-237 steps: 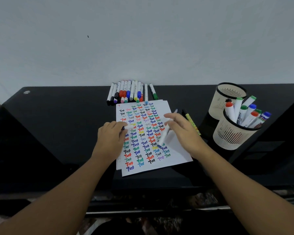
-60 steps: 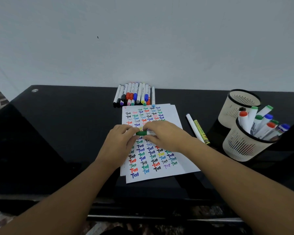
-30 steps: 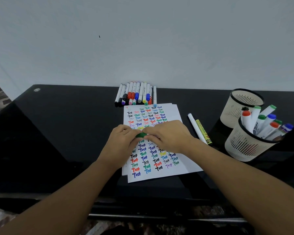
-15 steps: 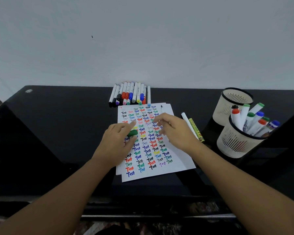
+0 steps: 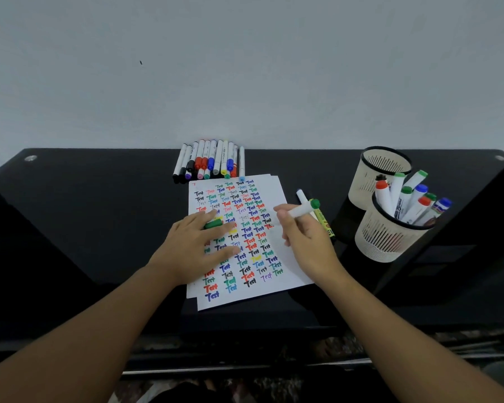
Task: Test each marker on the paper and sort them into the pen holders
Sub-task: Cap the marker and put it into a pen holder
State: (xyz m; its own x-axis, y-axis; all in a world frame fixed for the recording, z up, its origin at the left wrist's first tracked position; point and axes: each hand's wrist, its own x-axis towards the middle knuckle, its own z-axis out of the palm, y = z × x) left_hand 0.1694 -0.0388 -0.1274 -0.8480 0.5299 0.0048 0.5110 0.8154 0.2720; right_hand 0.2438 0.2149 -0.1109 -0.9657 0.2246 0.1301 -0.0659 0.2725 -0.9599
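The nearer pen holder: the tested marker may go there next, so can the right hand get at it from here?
Probably yes. The right hand grips the green marker beside the nearer pen holder, with nothing between; markers crowd its mouth.

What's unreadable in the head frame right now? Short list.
- Marker tip, head view: hidden behind the right hand, so contact with the paper cannot be told.
- Green cap: partly covered by the left hand fingers.
- Far pen holder contents: the rim and the near pen holder block them.
- Lettering on the yellow marker: too small.
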